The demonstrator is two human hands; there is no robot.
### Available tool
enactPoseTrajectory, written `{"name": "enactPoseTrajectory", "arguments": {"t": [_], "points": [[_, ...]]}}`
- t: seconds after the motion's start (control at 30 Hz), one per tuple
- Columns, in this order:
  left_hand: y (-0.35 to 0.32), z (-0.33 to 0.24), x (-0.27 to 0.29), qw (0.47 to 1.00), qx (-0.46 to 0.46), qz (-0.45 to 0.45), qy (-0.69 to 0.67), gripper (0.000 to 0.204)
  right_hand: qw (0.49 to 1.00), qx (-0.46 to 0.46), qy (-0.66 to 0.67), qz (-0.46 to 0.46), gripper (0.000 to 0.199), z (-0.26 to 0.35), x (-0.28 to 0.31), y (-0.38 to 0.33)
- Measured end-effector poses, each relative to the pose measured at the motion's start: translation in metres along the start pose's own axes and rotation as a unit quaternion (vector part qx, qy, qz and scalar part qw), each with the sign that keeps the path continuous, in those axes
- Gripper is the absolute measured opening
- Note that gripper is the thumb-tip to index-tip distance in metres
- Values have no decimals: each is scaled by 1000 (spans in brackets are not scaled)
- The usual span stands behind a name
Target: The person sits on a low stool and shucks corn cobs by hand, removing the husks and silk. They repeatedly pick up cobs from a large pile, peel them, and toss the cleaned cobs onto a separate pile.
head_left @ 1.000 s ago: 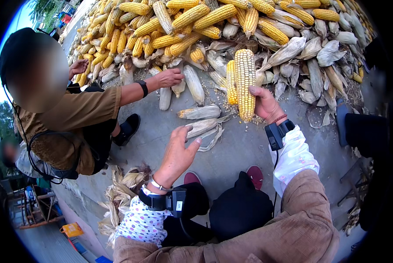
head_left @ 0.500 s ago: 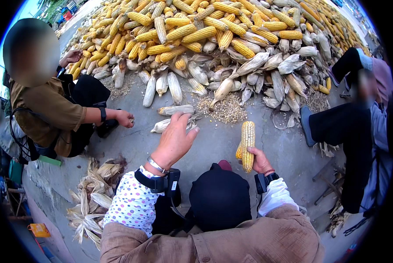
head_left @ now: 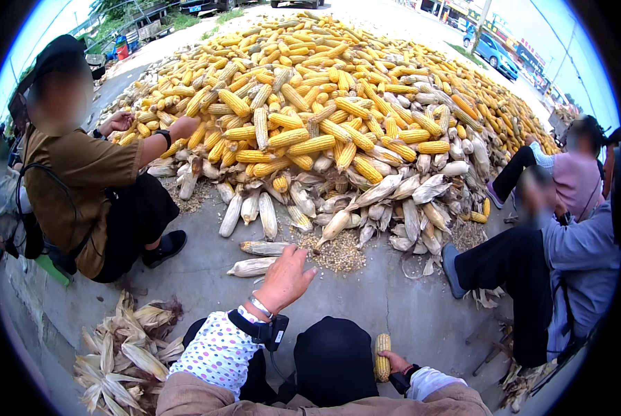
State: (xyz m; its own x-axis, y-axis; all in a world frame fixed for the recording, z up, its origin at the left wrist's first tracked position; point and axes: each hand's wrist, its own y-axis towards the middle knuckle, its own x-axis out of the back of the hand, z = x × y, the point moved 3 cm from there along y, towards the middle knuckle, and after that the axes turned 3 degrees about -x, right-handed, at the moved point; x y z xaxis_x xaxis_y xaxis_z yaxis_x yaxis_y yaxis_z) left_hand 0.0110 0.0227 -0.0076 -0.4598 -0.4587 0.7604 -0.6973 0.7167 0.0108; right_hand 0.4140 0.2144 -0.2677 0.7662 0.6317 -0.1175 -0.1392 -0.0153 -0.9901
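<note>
My left hand (head_left: 287, 281) reaches forward over the ground, palm down and fingers apart, with nothing visible in it. Just left of its fingers lie two ears of corn still in pale husks, one farther off (head_left: 264, 248) and one nearer (head_left: 252, 267), whose end reaches close to the hand. Low at the right, beside my dark-clad knee, my right hand (head_left: 395, 362) is closed around the lower part of a bare yellow corn cob (head_left: 382, 357) held upright. Whether a second cob sits behind it I cannot tell.
A large heap of corn cobs (head_left: 310, 104) rises ahead, husked ears along its near edge. Loose kernels (head_left: 341, 254) lie before it. Dry husks (head_left: 126, 353) pile at my left. One person (head_left: 81, 166) works at the left; others (head_left: 560, 243) sit at the right.
The view has tilted upward, showing more of the heap and the road. My right hand with the cob now appears lower. The left-hand person's nearer hand has moved onto the heap.
</note>
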Motion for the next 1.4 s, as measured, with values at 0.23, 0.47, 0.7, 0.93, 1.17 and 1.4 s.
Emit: {"name": "enactPoseTrajectory", "arguments": {"t": [0.23,0.47,0.7,0.93,1.17,1.4], "points": [[0,3,24,998,53,-41,-17,47,661,689,-11,296,57,419,-282,-308],[-18,31,39,994,94,-58,28,44,666,688,-236,166,44,365,-378,-256],[-31,75,94,973,150,-161,69,46,541,509,-666,-70,38,221,-314,7],[-35,85,95,975,165,-116,93,45,509,546,-662,-66,26,200,-343,80],[-29,89,89,974,202,-71,79,44,419,678,-586,-143,37,237,-416,106],[-25,92,80,974,205,-28,89,45,537,553,-619,-153,51,240,-429,127]]}}
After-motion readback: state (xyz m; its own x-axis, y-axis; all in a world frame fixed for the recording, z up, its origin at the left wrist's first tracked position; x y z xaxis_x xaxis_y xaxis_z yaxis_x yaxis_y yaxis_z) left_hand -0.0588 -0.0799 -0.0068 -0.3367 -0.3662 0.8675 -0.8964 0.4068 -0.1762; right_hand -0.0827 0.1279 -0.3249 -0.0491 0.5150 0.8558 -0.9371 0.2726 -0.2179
